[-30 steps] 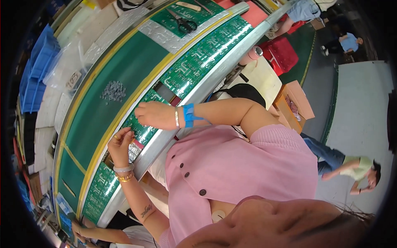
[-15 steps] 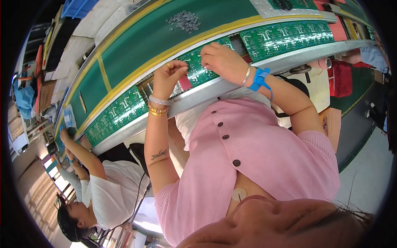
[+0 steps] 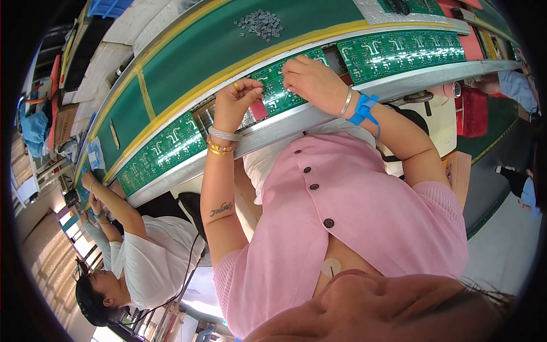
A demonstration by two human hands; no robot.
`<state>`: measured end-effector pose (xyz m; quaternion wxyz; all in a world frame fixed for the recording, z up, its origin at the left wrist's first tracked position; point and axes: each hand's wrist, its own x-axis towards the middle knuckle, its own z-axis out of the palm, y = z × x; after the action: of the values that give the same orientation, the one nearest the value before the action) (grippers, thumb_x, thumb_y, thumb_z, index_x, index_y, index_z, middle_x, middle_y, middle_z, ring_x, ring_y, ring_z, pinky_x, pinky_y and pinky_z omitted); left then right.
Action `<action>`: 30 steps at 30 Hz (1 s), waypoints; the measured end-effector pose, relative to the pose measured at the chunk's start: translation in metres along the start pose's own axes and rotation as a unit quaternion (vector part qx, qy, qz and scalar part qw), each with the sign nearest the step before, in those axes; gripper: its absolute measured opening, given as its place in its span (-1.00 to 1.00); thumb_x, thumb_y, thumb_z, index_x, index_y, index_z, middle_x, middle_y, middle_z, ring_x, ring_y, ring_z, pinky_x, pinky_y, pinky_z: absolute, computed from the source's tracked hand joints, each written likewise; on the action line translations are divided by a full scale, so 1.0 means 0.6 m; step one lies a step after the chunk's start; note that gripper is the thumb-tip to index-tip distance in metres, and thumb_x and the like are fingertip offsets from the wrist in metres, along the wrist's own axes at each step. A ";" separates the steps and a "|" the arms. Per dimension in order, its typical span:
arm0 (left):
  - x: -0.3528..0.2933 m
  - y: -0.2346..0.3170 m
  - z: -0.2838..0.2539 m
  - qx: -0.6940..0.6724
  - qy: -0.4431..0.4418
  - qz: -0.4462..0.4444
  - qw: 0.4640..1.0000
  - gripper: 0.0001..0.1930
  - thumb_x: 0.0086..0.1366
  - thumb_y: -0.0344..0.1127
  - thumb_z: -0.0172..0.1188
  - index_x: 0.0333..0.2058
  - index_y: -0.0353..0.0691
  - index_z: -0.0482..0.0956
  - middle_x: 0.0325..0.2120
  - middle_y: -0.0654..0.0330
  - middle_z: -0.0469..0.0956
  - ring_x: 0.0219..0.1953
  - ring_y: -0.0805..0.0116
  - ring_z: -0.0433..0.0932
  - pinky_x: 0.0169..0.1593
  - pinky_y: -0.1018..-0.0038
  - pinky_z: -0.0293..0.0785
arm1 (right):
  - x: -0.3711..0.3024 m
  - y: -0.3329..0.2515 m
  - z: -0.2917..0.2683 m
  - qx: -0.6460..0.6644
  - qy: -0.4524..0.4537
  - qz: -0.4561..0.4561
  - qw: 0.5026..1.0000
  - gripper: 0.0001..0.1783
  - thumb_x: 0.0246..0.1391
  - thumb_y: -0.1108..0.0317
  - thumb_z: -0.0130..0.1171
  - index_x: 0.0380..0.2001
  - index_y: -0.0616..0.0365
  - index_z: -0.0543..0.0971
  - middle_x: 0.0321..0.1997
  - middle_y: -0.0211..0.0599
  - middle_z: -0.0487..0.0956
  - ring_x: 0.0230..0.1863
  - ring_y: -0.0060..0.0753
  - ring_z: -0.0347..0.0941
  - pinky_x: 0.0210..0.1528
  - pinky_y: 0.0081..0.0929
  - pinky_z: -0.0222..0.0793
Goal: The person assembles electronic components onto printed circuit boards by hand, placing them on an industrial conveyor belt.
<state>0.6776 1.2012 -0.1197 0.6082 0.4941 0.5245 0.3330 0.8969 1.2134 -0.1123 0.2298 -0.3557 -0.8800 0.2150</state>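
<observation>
A green circuit board (image 3: 278,98) lies in the metal rail in front of me, and both my hands are over it. My left hand (image 3: 235,105) is at the board's left end, its thumb and index finger pinched together; anything between them is too small to make out. At the board's upper right, my right hand (image 3: 313,84) has its fingers curled and drawn together at the tips, hiding whatever they may hold. A pink patch (image 3: 259,110) shows beside my left fingers. Small grey pieces (image 3: 260,25) lie heaped on the green mat (image 3: 196,54) beyond the rail.
More circuit boards sit along the rail, one group to the right (image 3: 401,54) and another to the left (image 3: 162,151). The metal rail edge (image 3: 285,121) runs between them and my body. At the left, a co-worker in a white shirt (image 3: 159,262) reaches toward the same bench.
The whole view has shifted slightly to the right. Both hands stay over the same board, with only small finger movement.
</observation>
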 end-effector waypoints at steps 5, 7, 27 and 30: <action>0.000 0.002 0.008 -0.002 0.002 -0.001 1.000 -0.88 0.13 -0.50 0.17 -0.32 -0.38 0.54 -0.45 0.25 0.55 -0.41 0.55 0.52 -0.30 0.66 0.45 | 0.023 0.019 -0.027 -0.005 0.035 -0.039 0.999 -0.88 -0.18 0.44 0.17 -0.46 0.08 0.52 -0.31 -0.38 0.43 -0.22 -0.27 0.33 -0.19 -0.41 0.31; 0.002 0.005 0.019 0.007 -0.001 -0.002 1.000 -0.88 0.13 -0.50 0.17 -0.33 -0.38 0.53 -0.45 0.25 0.55 -0.41 0.55 0.52 -0.30 0.67 0.45 | 0.044 0.041 -0.034 -0.013 0.066 -0.029 0.997 -0.88 -0.17 0.43 0.17 -0.44 0.07 0.53 -0.32 -0.39 0.43 -0.23 -0.27 0.33 -0.20 -0.41 0.31; 0.004 0.030 0.064 0.380 0.128 0.203 0.893 -0.91 0.02 -0.45 0.21 -0.46 -0.33 0.54 -0.37 0.10 0.37 -0.40 0.15 0.46 -0.34 0.35 0.40 | 0.107 0.075 -0.005 -0.035 0.135 0.024 0.990 -0.91 -0.07 0.31 0.13 -0.45 0.03 0.48 -0.45 -0.42 0.48 -0.32 -0.28 0.40 -0.31 -0.35 0.35; 0.003 0.028 0.063 0.381 0.126 0.207 0.893 -0.90 0.02 -0.45 0.21 -0.46 -0.33 0.54 -0.37 0.10 0.37 -0.40 0.15 0.45 -0.34 0.35 0.40 | 0.101 0.074 -0.006 -0.027 0.141 0.018 0.989 -0.91 -0.05 0.32 0.12 -0.43 0.02 0.48 -0.43 -0.41 0.49 -0.32 -0.27 0.41 -0.30 -0.34 0.36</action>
<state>0.7167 1.1985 -0.1056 0.2200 0.7390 0.5692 0.2855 0.8835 1.2875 -0.1181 0.3383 -0.4047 -0.8374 0.1433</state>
